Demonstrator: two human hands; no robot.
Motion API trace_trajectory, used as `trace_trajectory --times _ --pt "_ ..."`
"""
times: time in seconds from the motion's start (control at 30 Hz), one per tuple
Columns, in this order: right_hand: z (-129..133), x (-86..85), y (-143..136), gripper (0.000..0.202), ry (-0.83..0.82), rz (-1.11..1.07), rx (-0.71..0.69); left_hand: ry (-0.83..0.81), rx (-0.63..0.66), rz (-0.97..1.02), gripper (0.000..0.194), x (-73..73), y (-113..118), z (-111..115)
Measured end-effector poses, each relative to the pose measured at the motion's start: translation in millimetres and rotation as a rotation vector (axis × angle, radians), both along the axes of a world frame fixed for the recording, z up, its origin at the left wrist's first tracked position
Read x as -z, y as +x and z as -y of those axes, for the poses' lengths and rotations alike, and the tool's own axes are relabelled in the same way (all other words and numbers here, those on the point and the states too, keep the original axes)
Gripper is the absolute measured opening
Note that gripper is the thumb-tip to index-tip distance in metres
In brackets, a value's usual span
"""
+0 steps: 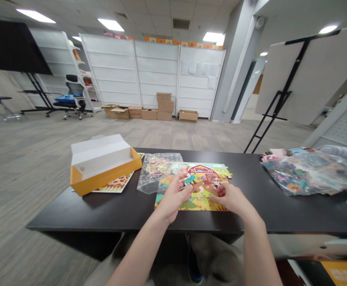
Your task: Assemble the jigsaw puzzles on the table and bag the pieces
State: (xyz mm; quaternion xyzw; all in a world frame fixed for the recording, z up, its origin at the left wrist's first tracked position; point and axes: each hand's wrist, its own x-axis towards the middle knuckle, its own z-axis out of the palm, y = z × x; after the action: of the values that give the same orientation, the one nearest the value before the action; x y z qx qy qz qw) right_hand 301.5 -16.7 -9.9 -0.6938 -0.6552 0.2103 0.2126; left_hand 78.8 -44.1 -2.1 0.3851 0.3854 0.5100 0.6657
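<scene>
A colourful jigsaw puzzle (203,194) with a red barn lies partly assembled on the dark table, its right edge uneven. Over its left half, my left hand (175,194) holds a teal jigsaw piece (189,179) between thumb and fingers. My right hand (228,196) is over the puzzle's right side, its fingertips pinched on a small, partly hidden jigsaw piece (217,184). Left of the puzzle is a clear plastic bag (152,174) with loose pieces in it; it touches or overlaps the puzzle's left edge.
An open yellow box (108,174) stands at the table's left, on a printed sheet (118,184). Plastic-wrapped packets (307,171) lie at the right end. The table's front edge (126,229) runs close to my lap. Cardboard boxes (165,107) and shelves stand across the room.
</scene>
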Motion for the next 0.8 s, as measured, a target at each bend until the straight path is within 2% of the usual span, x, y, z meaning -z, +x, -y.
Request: trace_trajectory --times 0.13,0.37,0.5,0.7,0.8 --pt "-1.2 1.3 1.2 0.029 0.025 -0.167 -0.034 0.005 -0.006 -0.005 0.058 -0.1 -0.5 0.7" --pt "-2.4 -1.5 6.3 0.037 -0.01 -0.517 -0.228 0.037 0.004 -0.023 0.064 1.5 -1.6 -0.1" --pt "3.8 -10.3 7.3 0.042 -0.016 -0.62 -0.165 0.064 -0.008 -0.046 0.065 4.7 -2.7 -1.7" --pt "10.0 -25.0 4.7 0.051 0.064 -0.735 -0.022 0.088 -0.005 -0.075 0.065 6.6 -5.9 -2.6" --pt "11.1 -27.5 2.1 0.052 0.116 -0.785 -0.029 0.09 -0.014 -0.11 0.066 7.9 -6.3 -3.4"
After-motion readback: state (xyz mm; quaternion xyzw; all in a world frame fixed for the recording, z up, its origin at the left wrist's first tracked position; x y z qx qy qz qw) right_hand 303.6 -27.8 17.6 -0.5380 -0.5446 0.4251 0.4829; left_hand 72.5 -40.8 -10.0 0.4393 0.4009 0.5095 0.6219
